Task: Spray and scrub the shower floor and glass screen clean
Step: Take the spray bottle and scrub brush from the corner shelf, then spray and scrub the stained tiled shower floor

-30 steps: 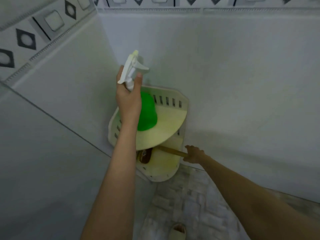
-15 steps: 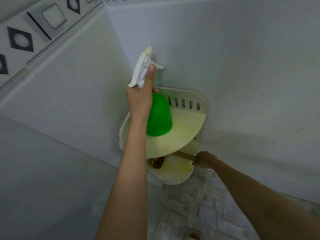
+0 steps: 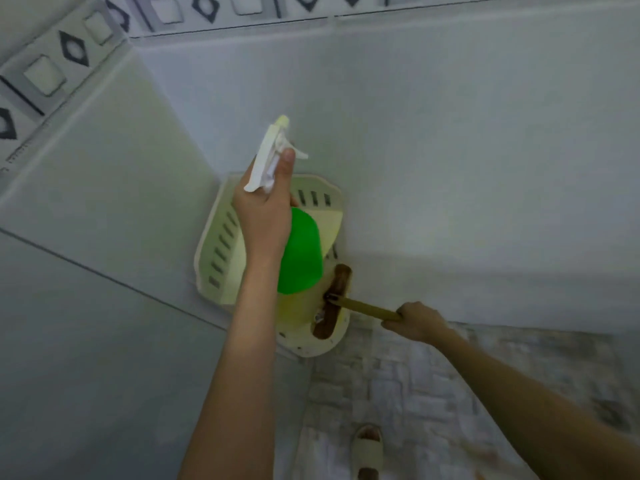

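Note:
My left hand [image 3: 265, 216] grips the neck of a green spray bottle [image 3: 301, 254] with a white trigger head, one finger lying on the trigger. The bottle hangs over the upper tier of a cream corner shelf [image 3: 221, 251]. My right hand [image 3: 417, 320] holds the yellowish handle of a scrub brush [image 3: 334, 301]; its brown head lies across the shelf's lower tier, by the wall. The pale stone-patterned shower floor [image 3: 415, 393] lies below on the right.
White tiled walls meet at the corner behind the shelf, with a band of diamond-patterned tiles [image 3: 72, 46] along the top. A smooth grey panel [image 3: 86, 358] fills the lower left. My foot in a beige sandal [image 3: 369, 452] stands on the floor.
The brush head has come out from under the upper tier and now lies in full view on the lower tier. My right hand has moved right along with the handle. The bottle stays over the shelf.

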Demonstrator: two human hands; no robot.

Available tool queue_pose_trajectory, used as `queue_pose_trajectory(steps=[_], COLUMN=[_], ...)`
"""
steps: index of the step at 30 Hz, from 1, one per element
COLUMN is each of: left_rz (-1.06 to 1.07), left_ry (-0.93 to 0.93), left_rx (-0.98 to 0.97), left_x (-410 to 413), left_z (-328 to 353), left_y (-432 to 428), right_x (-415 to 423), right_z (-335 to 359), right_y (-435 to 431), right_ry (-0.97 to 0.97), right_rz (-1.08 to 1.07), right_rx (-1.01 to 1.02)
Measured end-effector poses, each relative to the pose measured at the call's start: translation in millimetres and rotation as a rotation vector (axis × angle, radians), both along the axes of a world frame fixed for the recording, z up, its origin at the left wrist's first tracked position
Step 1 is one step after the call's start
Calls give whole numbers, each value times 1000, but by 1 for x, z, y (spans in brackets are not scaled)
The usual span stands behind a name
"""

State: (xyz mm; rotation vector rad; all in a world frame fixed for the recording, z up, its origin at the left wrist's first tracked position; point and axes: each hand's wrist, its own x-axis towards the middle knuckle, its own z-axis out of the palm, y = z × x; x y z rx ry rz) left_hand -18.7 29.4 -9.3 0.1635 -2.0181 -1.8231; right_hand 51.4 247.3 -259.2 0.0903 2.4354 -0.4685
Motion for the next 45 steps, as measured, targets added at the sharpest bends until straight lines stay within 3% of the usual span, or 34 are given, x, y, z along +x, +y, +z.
queue_pose_trajectory(steps=[14,22,28,32,38,45], left_rz=[-819,-1271,-1577,-1740,-2039,-2210], left_ry=[-51,-50,-56,-23,93,194], left_rx=[-164,-233,-418,-566,-774,-1017], left_x=[122,216,288,325,366,383], left_z=[-30,-115,-195,-278,-454,-663], left_y=[221,355,421,452,483,513], right_x=[289,447,520,545,576,608], right_z=[18,-9,-45,-109,-265,-461], right_y=[191,258,280,289,297,313], right_ry=[106,190,279,330,434,482], right_rz=[-995,-1555,-1953,-2177,-2454,-2559], right_rx=[31,28,-25,-45,-103,-52])
